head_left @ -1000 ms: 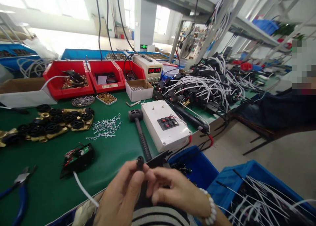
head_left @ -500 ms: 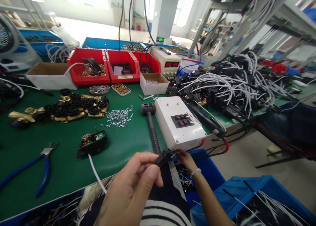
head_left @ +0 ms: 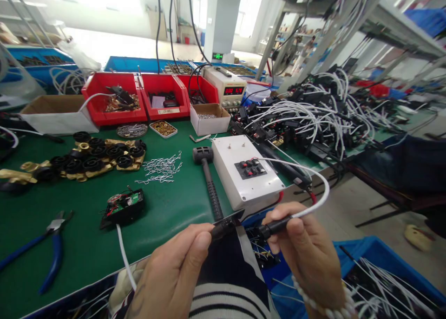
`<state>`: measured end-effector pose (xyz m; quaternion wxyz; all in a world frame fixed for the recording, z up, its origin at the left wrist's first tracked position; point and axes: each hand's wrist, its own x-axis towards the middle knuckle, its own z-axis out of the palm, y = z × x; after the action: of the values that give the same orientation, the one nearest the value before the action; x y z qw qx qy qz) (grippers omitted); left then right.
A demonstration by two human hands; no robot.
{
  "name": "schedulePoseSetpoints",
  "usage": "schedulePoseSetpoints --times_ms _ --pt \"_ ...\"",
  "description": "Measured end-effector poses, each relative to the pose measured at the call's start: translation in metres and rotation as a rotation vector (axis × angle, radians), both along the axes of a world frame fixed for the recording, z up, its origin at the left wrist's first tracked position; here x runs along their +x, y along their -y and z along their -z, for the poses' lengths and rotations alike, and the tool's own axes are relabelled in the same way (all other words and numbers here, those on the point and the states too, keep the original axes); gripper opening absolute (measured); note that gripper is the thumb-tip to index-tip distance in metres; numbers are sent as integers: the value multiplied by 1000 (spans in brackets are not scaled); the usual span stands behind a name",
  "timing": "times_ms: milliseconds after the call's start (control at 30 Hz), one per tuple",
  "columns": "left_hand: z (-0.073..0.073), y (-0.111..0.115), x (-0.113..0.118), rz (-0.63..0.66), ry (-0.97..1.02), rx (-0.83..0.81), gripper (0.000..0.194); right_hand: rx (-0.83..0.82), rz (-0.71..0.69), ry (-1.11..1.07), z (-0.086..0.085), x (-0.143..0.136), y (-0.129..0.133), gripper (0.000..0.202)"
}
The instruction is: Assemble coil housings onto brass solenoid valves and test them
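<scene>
My left hand (head_left: 177, 263) is closed, thumb and fingers pinching a small black connector (head_left: 225, 228); its far end is dark and hard to make out. My right hand (head_left: 306, 249) grips a black cable plug (head_left: 277, 227) on a white cable (head_left: 322, 184), which loops back to the red and black terminals on the white box (head_left: 226, 170). The plug points toward the connector, with a gap between them. Left of my left hand lies an opened black housing with a green circuit board (head_left: 123, 205); its white cable runs down behind my left wrist.
A black mallet (head_left: 209, 184) lies beside the white box. Blue-handled cutters (head_left: 55, 226), metal clips (head_left: 162, 168) and brass fittings with black rings (head_left: 114, 154) lie leftward. Red bins (head_left: 118, 117) and a power supply (head_left: 225, 80) stand behind; cabled parts (head_left: 296, 119) pile right.
My right hand has come up from over the blue bin and now holds the plug with its white cable near my left hand. My left hand keeps its connector; the view has shifted slightly.
</scene>
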<state>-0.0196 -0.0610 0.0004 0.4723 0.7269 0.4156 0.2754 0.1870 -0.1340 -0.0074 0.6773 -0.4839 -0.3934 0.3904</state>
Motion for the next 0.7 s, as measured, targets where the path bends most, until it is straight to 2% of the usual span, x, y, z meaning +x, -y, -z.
schedulePoseSetpoints --times_ms 67,200,400,567,700 --pt "-1 -1 -1 41 -2 37 34 44 -24 -52 -8 -7 -12 20" --pt "-2 -4 -3 97 1 69 34 35 -111 -63 -8 -14 -28 20" --pt "-2 -7 -3 122 3 167 30 -41 -133 -1 -10 -15 -27 22" --pt "2 -4 1 73 45 333 25 -58 -129 26 -12 -25 -30 24" --pt "1 -5 1 156 -31 321 24 -126 -156 15 -3 -23 -28 29"
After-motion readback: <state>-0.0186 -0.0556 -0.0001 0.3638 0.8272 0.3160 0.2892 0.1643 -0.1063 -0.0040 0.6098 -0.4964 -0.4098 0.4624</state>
